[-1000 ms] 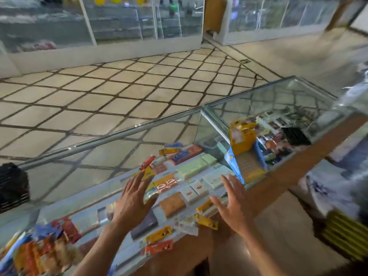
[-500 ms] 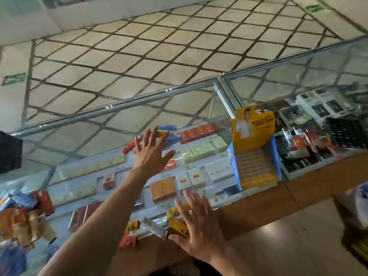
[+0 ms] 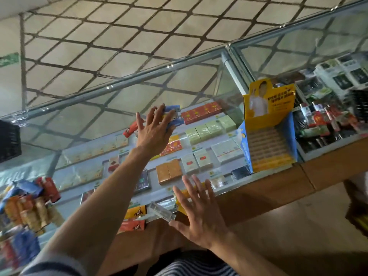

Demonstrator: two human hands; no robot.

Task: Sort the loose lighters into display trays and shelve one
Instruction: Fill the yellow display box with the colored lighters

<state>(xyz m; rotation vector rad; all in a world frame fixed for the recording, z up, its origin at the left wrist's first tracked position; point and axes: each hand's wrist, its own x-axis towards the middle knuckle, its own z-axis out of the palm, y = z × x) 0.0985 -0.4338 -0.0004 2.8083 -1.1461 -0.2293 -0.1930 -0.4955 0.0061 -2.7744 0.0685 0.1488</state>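
Loose lighters lie scattered on the glass counter (image 3: 83,124). My left hand (image 3: 154,132) stretches far forward with fingers spread, its fingertips over a cluster of blue lighters (image 3: 174,115); a red lighter (image 3: 130,130) lies just left of it. My right hand (image 3: 199,212) hovers, fingers spread, near the counter's front edge, partly covering yellow lighters (image 3: 184,195). A clear plastic piece (image 3: 161,211) lies beside its thumb. Orange and red lighters (image 3: 136,214) sit left of that. A yellow and blue display tray (image 3: 268,150) with empty slots stands upright at the right.
Cigarette packs fill the shelf under the glass. A heap of colourful lighters (image 3: 29,206) lies at the left front. A black basket (image 3: 9,140) sits at the far left. A wooden ledge (image 3: 258,194) runs along the counter's near side.
My left hand has reached farther forward, onto the blue lighters. My right hand has drawn back toward the front edge over the yellow lighters. The view has tilted down.
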